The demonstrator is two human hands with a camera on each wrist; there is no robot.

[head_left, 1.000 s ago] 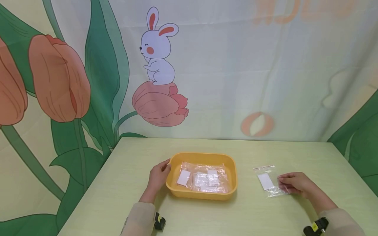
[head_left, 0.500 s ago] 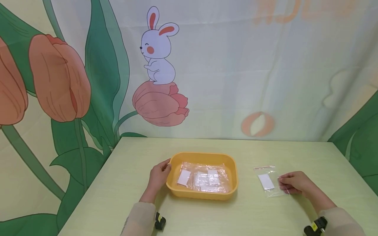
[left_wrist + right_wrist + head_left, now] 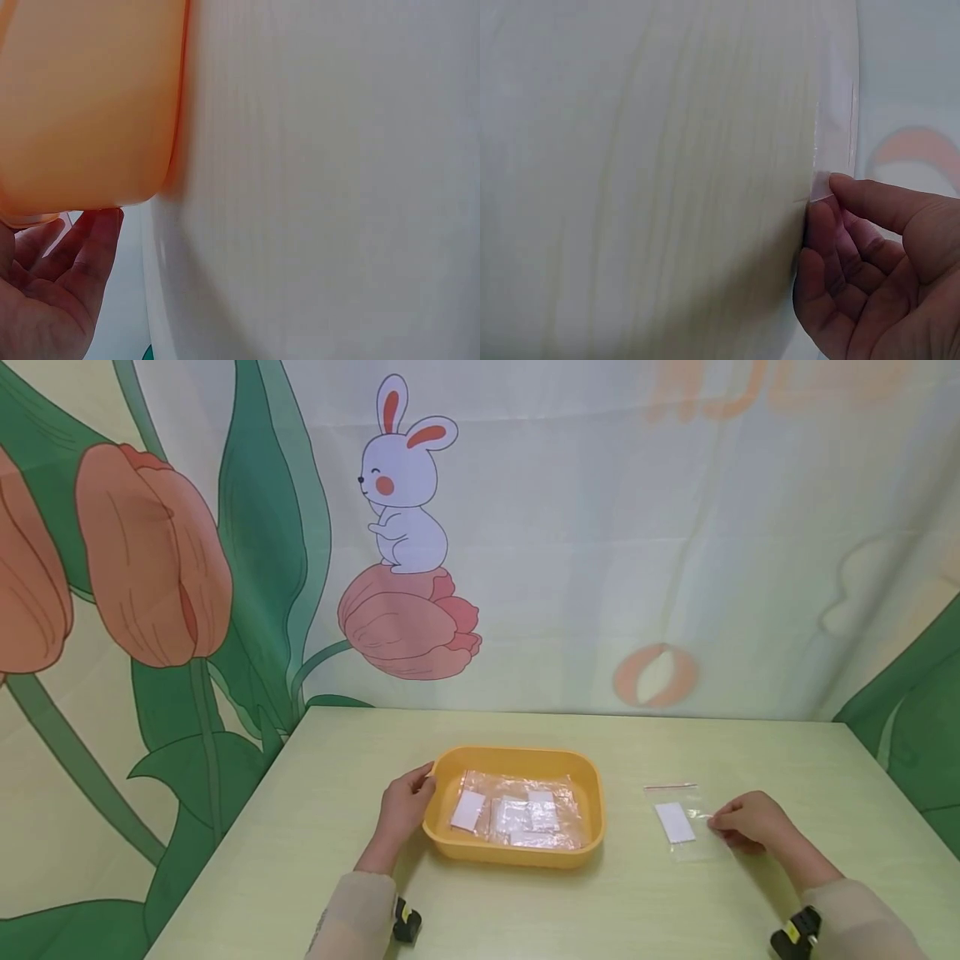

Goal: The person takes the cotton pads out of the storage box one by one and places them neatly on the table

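Note:
My left hand [image 3: 403,808] holds the left end of a yellow plastic basket [image 3: 513,858] by its rim. The left wrist view shows the fingers [image 3: 94,255] against that end wall; the thumb is largely out of sight. Inside lie several clear zip bags [image 3: 517,814] with white cards in them. To the right, a single clear zip bag [image 3: 678,852] lies on the table with its red-striped seal at the far side and a white card [image 3: 675,822] inside. My right hand [image 3: 753,822] pinches this bag's right edge between thumb and forefinger, and the other fingers are curled beneath.
The pale wood-grain table [image 3: 480,910] carries both the basket and the single bag. A printed cloth [image 3: 555,568] with a rabbit and tulips hangs behind the table's back edge. Small black cameras [image 3: 407,922] are strapped to both wrists.
The single bag has settled flatter on the table, and my right hand's fingers have shifted slightly up along its edge. My left hand and the basket stay put.

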